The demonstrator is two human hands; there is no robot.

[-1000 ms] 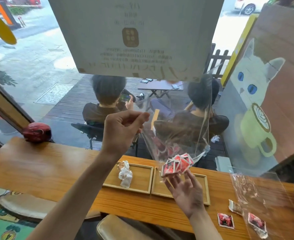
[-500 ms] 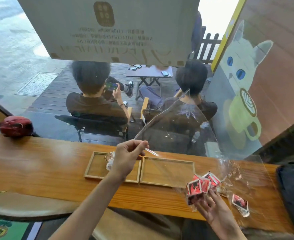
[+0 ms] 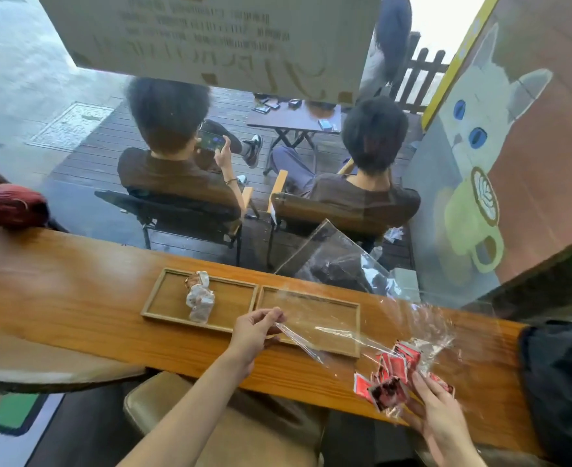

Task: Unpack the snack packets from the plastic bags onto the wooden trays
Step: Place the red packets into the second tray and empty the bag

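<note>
Two wooden trays lie side by side on the counter. The left tray (image 3: pixel 166 298) holds a few pale wrapped snacks (image 3: pixel 199 296). The right tray (image 3: pixel 352 328) lies under part of a clear plastic bag (image 3: pixel 331 261). My left hand (image 3: pixel 254 332) pinches a corner of that bag just in front of the right tray. My right hand (image 3: pixel 436 419) at the counter's near edge grips several red snack packets (image 3: pixel 392 372) still wrapped in the bag's lower end.
The wooden counter (image 3: pixel 75 298) runs along a window. A second crumpled clear bag (image 3: pixel 436 318) lies at the right, beside a black bag (image 3: pixel 560 382). A red object (image 3: pixel 11 205) sits at the far left. A stool (image 3: pixel 237 429) stands below me.
Both hands have come down from mid-air to the counter. The red packets moved right and toward me, off the right tray. The bag now drapes low over that tray.
</note>
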